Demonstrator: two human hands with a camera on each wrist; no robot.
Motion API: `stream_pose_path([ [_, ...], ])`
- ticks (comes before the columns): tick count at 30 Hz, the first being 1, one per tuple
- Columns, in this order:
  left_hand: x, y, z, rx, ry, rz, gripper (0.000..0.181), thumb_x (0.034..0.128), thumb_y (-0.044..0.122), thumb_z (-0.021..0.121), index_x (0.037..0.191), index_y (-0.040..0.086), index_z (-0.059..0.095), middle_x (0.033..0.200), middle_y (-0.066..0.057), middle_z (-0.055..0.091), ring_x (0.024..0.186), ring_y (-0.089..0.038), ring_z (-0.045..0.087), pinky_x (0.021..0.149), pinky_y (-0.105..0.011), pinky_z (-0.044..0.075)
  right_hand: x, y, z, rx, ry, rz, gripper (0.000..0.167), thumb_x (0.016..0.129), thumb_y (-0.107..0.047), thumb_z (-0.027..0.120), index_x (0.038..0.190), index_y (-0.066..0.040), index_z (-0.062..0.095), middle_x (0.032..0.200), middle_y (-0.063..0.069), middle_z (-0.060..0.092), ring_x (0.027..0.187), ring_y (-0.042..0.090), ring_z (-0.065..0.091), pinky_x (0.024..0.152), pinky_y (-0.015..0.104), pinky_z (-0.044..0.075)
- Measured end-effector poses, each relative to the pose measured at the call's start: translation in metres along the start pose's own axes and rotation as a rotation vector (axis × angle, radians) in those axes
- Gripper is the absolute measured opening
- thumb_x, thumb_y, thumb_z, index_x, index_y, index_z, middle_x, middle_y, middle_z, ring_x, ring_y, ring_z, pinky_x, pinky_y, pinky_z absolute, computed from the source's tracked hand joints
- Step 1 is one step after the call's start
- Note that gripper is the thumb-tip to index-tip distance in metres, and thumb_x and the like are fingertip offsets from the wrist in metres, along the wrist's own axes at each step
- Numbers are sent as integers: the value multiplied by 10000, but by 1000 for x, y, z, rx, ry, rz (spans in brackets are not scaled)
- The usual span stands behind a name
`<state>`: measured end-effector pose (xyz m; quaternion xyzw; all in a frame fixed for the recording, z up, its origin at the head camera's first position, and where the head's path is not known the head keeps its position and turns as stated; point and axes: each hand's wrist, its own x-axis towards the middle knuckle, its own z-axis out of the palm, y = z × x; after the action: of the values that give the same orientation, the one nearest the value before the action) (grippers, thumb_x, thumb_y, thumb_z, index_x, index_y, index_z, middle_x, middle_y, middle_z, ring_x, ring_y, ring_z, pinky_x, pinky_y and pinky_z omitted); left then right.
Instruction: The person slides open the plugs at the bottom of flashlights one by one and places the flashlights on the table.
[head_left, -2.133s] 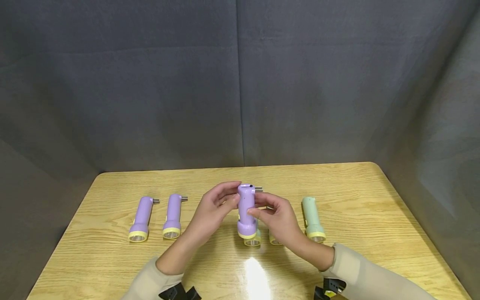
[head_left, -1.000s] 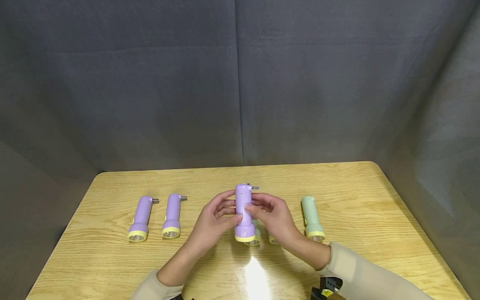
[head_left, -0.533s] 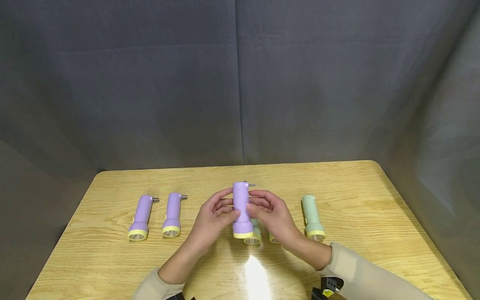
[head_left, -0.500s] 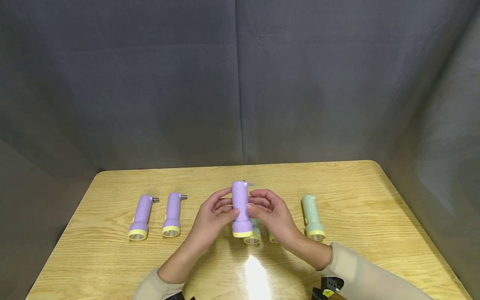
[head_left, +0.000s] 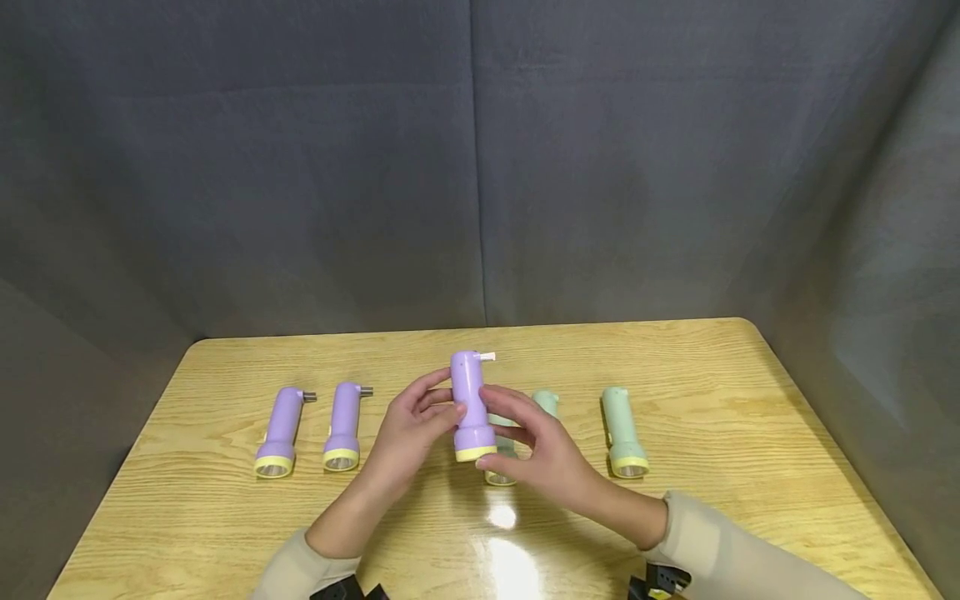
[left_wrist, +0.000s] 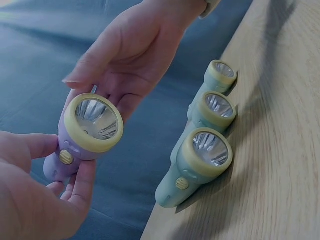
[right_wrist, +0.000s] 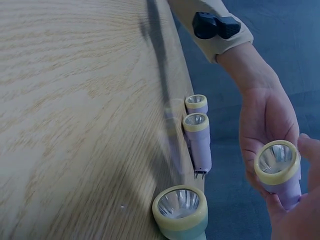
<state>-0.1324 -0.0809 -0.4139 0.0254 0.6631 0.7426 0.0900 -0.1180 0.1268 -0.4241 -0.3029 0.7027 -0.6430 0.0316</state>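
A purple flashlight (head_left: 468, 383) with a yellow rim and metal plug prongs near its tail is held above the table. My left hand (head_left: 408, 429) grips its body from the left, thumb in front and fingers behind. My right hand (head_left: 551, 458) lies along its right side, fingers fairly straight and thumb near the yellow rim; firm contact is hard to tell. In the left wrist view, the lens (left_wrist: 97, 120) and yellow switch (left_wrist: 66, 157) show. Below and behind the right hand, a green flashlight (head_left: 501, 477) and a second green flashlight (head_left: 547, 402) are partly hidden.
Two purple flashlights (head_left: 345, 421) lie side by side on the left of the wooden table (head_left: 675, 533). A third green flashlight (head_left: 625, 425) lies on the right. Dark grey cloth (head_left: 480, 167) hangs behind and beside the table.
The held flashlight has moved left and slightly up, its prongs turning more to the right. My right thumb has left its body and dropped towards the rim. The flashlights on the table have stayed put.
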Motion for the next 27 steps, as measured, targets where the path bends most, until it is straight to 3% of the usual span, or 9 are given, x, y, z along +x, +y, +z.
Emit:
stream_pose_path([
  [3, 0, 1, -2, 4, -1, -2, 521, 955, 18, 682, 1451, 55, 525, 1253, -186, 622, 1078, -211, 656, 879, -316, 565, -1, 1, 3, -54, -11, -30, 757, 824, 92, 789, 1492, 62, 435, 1557, 214, 395, 1381, 392, 444, 1031, 371, 510],
  [9, 0, -1, -7, 31, 33, -18, 520, 953, 23, 691, 1449, 57, 537, 1276, -191, 615, 1063, -193, 663, 878, -329, 567, 1, 0, 11, -77, 13, -7, 737, 828, 101, 774, 1484, 83, 436, 1569, 234, 383, 1386, 408, 442, 1019, 358, 514],
  [20, -1, -8, -25, 86, 93, -15, 493, 965, 39, 688, 1433, 30, 534, 1329, -210, 591, 1085, -225, 659, 851, -285, 576, 8, 12, 37, 4, 41, 91, 661, 912, 33, 713, 1494, 96, 409, 1577, 228, 375, 1386, 392, 458, 1043, 322, 483],
  [27, 1, -16, -38, 148, 128, -33, 469, 981, 42, 666, 1429, 0, 537, 1354, -229, 580, 1142, -261, 644, 846, -229, 559, 18, 21, 54, 47, 56, 152, 650, 924, 74, 685, 1500, 103, 386, 1575, 234, 370, 1384, 378, 465, 1054, 310, 464],
])
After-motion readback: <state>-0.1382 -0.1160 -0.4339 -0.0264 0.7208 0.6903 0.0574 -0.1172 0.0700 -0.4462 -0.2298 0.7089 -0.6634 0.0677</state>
